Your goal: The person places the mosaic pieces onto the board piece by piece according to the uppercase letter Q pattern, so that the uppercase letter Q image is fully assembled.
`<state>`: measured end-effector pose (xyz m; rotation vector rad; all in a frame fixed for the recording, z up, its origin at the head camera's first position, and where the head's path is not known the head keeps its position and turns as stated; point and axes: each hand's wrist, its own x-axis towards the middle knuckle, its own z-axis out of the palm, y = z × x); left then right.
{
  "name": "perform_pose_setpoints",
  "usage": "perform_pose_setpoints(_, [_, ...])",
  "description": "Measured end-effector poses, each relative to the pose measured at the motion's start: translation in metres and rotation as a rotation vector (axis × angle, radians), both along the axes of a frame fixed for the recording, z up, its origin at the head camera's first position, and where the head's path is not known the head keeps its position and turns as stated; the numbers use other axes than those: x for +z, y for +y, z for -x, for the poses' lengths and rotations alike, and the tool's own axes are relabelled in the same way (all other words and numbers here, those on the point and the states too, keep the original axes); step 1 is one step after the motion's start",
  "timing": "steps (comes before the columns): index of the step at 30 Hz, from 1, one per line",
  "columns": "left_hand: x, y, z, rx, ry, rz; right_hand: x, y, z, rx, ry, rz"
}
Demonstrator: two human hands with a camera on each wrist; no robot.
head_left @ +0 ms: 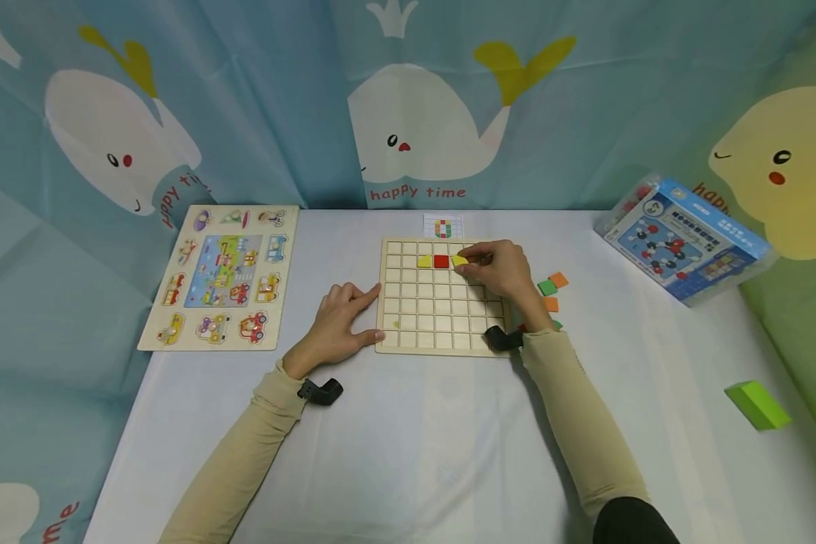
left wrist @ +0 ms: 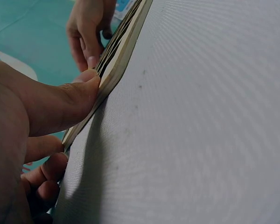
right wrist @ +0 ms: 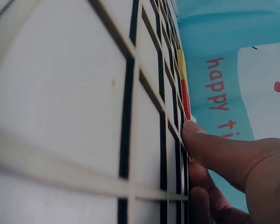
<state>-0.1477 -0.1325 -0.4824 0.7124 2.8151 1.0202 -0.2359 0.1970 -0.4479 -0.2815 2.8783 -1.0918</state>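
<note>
A wooden grid board [head_left: 442,349] lies on the white table. In its second row from the far edge sit a yellow tile [head_left: 425,262] and a red square tile [head_left: 441,261], side by side. My right hand [head_left: 502,270] reaches over the board's right part and pinches a second yellow tile [head_left: 459,260] at the cell beside the red one, its fingers partly covering it. Thumb and forefinger of my left hand [head_left: 336,325] are spread and touch the board's left edge, the thumb near the close corner; in the left wrist view this thumb [left wrist: 65,100] presses on the rim.
Behind the board lies a small pattern card [head_left: 443,226]. Loose orange and green tiles [head_left: 548,287] are right of it, partly behind my right wrist. A picture puzzle board [head_left: 217,278] lies at left; a blue box [head_left: 687,238] and a green block [head_left: 758,405] are at right.
</note>
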Motion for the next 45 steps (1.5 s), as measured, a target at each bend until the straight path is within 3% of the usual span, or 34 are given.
perform_pose_setpoints(8, [-0.002, 0.0, 0.001, -0.001, 0.013, 0.005, 0.003, 0.001, -0.001, 0.011, -0.029, 0.014])
perform_pose_setpoints(16, [0.0, -0.001, 0.0, -0.011, 0.01, 0.002, 0.002, 0.004, 0.0, 0.049, 0.006, 0.052])
perform_pose_setpoints(30, [0.0, -0.004, -0.001, -0.003, 0.011, 0.005, 0.001, -0.008, -0.004, -0.017, 0.041, 0.014])
perform_pose_setpoints(45, [-0.003, -0.001, 0.001, -0.006, 0.014, -0.001, 0.004, -0.001, -0.006, -0.01, 0.01, 0.062])
